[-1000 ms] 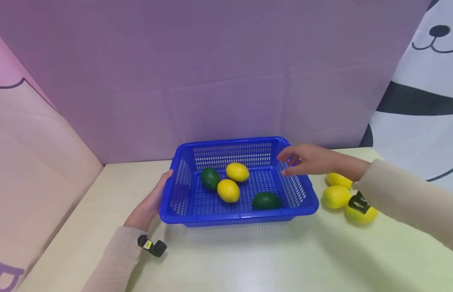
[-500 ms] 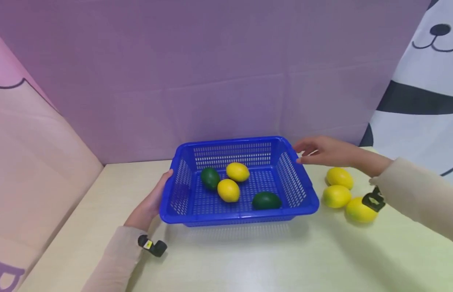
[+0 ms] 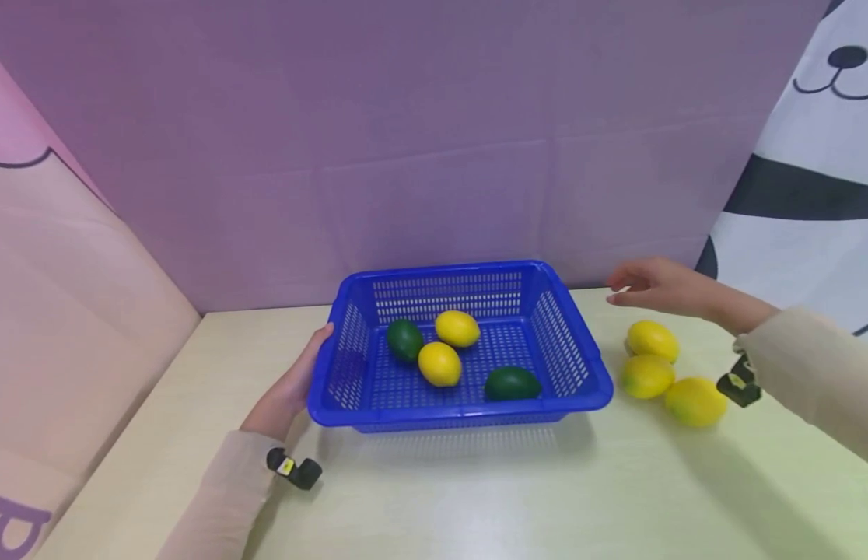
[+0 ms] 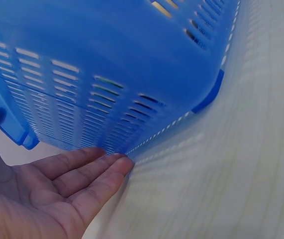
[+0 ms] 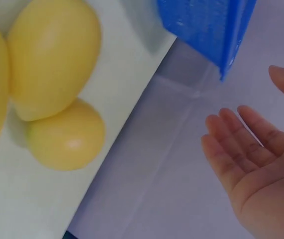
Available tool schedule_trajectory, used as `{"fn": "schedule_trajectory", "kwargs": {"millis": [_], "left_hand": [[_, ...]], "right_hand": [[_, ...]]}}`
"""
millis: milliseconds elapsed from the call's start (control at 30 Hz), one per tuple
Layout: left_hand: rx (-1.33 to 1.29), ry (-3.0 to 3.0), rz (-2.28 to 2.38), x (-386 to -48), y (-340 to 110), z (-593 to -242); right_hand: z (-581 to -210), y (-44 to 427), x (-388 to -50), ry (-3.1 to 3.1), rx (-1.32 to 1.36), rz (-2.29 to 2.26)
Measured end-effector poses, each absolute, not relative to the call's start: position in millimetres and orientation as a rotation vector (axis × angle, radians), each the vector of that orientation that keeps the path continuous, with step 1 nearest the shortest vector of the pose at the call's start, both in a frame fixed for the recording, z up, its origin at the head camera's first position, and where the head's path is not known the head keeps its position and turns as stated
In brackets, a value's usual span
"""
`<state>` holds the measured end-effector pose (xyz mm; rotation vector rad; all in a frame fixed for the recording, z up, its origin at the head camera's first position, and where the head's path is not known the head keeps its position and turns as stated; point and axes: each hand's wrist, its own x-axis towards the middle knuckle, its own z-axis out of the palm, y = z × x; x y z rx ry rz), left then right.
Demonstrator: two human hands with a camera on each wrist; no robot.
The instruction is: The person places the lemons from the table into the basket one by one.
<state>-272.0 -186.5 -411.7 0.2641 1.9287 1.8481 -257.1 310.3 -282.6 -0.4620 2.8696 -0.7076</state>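
Observation:
A blue perforated plastic basket [image 3: 462, 416] stands on the table, holding two yellow lemons [image 3: 439, 364] and two dark green oval fruits [image 3: 512, 384]. My left hand [image 3: 290, 389] holds the basket at its left side, the thumb at the rim. In the left wrist view its other fingers [image 4: 89, 172] lie nearly straight by the outer wall's lower part. My right hand [image 3: 668, 288] hovers right of the basket, apart from it, with loosely bent fingers and nothing in them. Beyond its forearm, three more lemons [image 3: 648, 376] lie close together on the table.
The pale table [image 3: 462, 498] ends at a purple cloth backdrop [image 3: 434, 155] close behind the basket. A beige cloth [image 3: 77, 311] rises on the left, and a cloth with a printed animal [image 3: 812, 257] on the right.
My right hand has moved right, from over the basket's right rim to the air beside it. My left hand stays at the basket, whose contents lie as before.

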Motion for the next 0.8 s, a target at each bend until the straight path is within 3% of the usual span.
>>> {"fn": "schedule_trajectory", "kwargs": {"millis": [800], "left_hand": [[0.318, 1.867, 1.896, -273.5, -189.0, -408.9]], "right_hand": [[-320.7, 360.3, -276.1, 2.745, -0.035, -0.486]]}}
